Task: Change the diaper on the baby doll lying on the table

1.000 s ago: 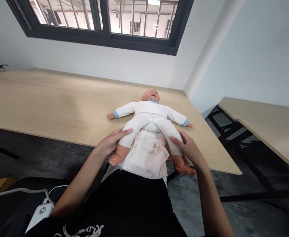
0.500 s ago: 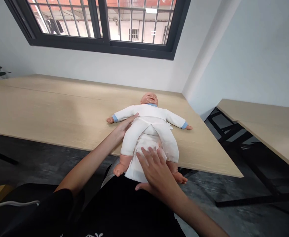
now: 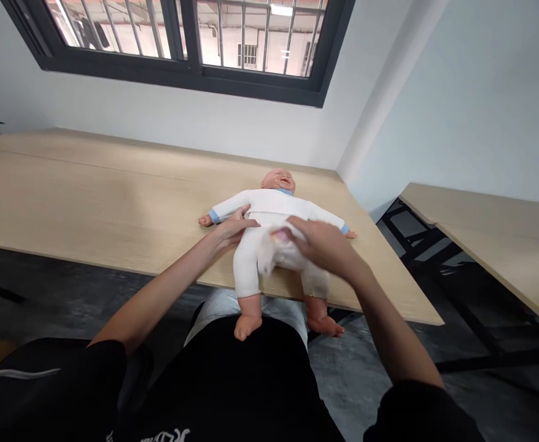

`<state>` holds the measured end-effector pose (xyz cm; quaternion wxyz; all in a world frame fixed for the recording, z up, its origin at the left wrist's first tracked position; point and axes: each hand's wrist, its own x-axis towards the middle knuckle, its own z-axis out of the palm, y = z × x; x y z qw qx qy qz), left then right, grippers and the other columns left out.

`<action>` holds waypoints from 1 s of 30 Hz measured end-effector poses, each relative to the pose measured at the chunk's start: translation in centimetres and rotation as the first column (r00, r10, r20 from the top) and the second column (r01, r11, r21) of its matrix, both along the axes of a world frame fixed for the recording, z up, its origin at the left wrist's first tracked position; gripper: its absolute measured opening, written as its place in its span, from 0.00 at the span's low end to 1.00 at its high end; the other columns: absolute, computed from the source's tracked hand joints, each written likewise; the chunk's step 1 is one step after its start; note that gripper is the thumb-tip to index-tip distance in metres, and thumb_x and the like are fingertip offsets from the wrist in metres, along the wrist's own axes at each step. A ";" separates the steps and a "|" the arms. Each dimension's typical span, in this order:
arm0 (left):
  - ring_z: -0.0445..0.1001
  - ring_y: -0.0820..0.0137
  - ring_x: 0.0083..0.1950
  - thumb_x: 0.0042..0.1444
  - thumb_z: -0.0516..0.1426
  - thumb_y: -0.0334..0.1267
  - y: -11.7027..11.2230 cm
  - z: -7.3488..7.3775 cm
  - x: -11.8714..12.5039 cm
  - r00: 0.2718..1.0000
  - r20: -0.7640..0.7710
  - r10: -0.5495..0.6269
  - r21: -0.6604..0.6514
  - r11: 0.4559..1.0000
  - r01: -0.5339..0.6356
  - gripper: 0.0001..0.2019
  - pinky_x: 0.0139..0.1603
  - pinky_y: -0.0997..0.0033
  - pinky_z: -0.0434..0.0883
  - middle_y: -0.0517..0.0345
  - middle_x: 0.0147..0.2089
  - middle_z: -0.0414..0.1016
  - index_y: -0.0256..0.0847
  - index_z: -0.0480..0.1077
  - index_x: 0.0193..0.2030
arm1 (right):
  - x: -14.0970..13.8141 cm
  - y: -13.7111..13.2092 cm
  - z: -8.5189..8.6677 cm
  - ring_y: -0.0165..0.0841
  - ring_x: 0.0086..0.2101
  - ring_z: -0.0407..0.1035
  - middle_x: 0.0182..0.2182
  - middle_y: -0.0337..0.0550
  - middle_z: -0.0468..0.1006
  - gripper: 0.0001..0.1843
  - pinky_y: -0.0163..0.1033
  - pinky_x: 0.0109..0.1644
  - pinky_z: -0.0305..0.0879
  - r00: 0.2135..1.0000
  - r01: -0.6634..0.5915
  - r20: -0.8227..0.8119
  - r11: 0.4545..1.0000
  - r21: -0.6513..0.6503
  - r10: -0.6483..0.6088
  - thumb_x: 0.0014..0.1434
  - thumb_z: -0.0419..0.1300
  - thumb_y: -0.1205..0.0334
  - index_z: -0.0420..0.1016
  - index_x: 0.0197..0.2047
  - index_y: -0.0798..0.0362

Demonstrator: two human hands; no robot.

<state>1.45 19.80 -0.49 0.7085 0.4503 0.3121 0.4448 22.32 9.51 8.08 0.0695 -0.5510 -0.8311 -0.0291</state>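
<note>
Steadying a baby doll (image 3: 272,205) on the tabletop (image 3: 113,196), open left hand (image 3: 235,227) presses its chest; curled right hand (image 3: 318,242) blurs above white padding (image 3: 274,248), grip unclear

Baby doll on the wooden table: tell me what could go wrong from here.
The plastic baby doll has its legs past the edge of the pale wooden table, so it could tip or slide off. The right hand is blurred on the white fabric, which could slip or bunch.

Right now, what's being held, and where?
The right hand seems to grip a white pad by its edge, over the belly; the left hand rests on the baby doll's chest.
</note>
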 end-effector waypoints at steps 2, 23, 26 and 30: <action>0.78 0.70 0.38 0.37 0.67 0.23 0.0 0.0 -0.3 0.999 -0.018 -0.037 0.014 0.999 0.037 0.44 0.40 0.72 0.77 0.53 0.47 0.80 0.39 0.62 0.65 | 0.3 3.9 1.6 0.41 0.43 0.73 0.47 0.46 0.80 0.17 0.37 0.37 0.52 0.999 -0.010 -0.047 1.000 0.016 0.011 0.74 0.47 0.54 0.75 0.50 0.52; 0.74 0.55 0.60 0.48 0.70 0.34 -2.3 0.0 -2.7 0.909 -0.352 0.222 0.100 0.975 -0.199 0.41 0.61 0.56 0.72 0.42 0.58 0.73 0.40 0.58 0.67 | 1.3 13.9 -7.2 0.38 0.44 0.68 0.41 0.45 0.76 0.20 0.42 0.52 0.62 0.669 -0.191 -0.729 0.981 0.021 0.146 0.53 0.60 0.45 0.71 0.36 0.56; 0.64 0.55 0.70 0.58 0.64 0.38 -4.1 1.1 -2.0 0.680 -0.370 0.633 0.560 0.736 -0.381 0.31 0.70 0.54 0.64 0.43 0.68 0.65 0.45 0.60 0.66 | 1.1 14.6 -7.7 0.38 0.46 0.69 0.44 0.46 0.77 0.21 0.43 0.55 0.63 0.618 -0.186 -0.776 0.982 0.006 0.122 0.51 0.61 0.47 0.73 0.40 0.57; 0.63 0.56 0.72 0.67 0.57 0.45 -5.8 3.0 0.9 0.772 -0.511 0.377 0.799 0.541 0.265 0.14 0.77 0.54 0.50 0.51 0.64 0.74 0.48 0.74 0.57 | 0.9 15.1 -8.1 0.38 0.47 0.70 0.47 0.49 0.77 0.19 0.43 0.55 0.65 0.575 -0.147 -0.809 0.988 0.046 0.123 0.52 0.61 0.51 0.73 0.41 0.56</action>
